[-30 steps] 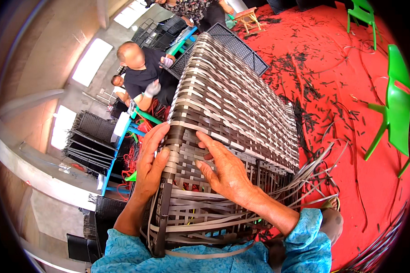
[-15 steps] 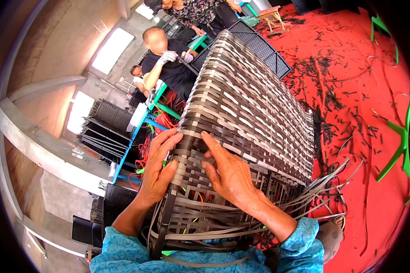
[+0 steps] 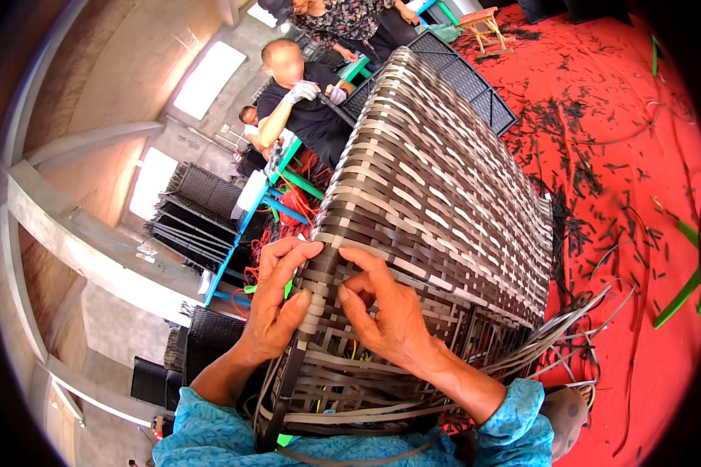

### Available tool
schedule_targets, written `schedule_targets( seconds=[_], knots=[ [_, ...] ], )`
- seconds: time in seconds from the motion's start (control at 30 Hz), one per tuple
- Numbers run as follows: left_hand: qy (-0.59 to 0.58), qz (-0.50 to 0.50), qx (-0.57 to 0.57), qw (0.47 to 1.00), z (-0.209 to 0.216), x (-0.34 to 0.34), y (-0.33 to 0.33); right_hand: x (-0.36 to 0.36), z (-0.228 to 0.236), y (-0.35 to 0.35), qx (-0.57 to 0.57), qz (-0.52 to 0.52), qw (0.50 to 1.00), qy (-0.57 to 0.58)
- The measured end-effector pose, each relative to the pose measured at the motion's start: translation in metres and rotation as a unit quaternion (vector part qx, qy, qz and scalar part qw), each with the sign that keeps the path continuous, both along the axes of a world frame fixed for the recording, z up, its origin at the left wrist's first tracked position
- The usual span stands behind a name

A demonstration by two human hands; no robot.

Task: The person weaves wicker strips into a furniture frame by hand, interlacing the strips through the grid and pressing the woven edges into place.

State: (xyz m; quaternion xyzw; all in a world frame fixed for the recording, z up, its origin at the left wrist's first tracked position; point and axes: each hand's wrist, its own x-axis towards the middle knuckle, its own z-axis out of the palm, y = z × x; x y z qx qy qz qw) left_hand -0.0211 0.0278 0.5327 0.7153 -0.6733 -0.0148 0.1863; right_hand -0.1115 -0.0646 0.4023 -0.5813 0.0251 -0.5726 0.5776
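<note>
A large woven wicker furniture piece point(image 3: 436, 187), in brown and grey flat plastic strips, tilts up before me. My left hand point(image 3: 276, 300) curls against its wrapped left corner edge, forefinger and thumb tips on the strips. Just right of that edge, my right hand point(image 3: 385, 307) touches the weave with bent forefinger and thumb apart; no strip shows between them. Below both hands is a bare dark frame bar point(image 3: 284, 389) and a looser lower weave. Long loose grey strips point(image 3: 557, 327) trail out to the right. What lies under my fingertips is hidden.
A person in gloves point(image 3: 300, 101) works beyond the piece at left, another person point(image 3: 358, 31) behind. Stacked dark woven panels point(image 3: 195, 210) stand at left. Black scraps point(image 3: 584, 163) litter the red floor covering point(image 3: 646, 257). A small wooden stool point(image 3: 483, 31) stands far back.
Both hands sit slightly lower in view, still at the corner edge. My right fingers have bent more and moved closer to the edge. The whole view has shifted a little.
</note>
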Motion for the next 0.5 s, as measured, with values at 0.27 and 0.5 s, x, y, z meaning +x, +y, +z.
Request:
schedule_targets(
  seconds=[0.27, 0.5],
  knots=[
    [-0.005, 0.003, -0.003, 1.000, 0.001, -0.002, 0.000, 0.002, 0.000, 0.004, 0.072, 0.173, 0.982, -0.017],
    [0.006, 0.001, -0.012, 1.000, 0.000, 0.000, 0.000, 0.007, -0.005, 0.006, 0.054, 0.158, 0.985, -0.044]
  ],
)
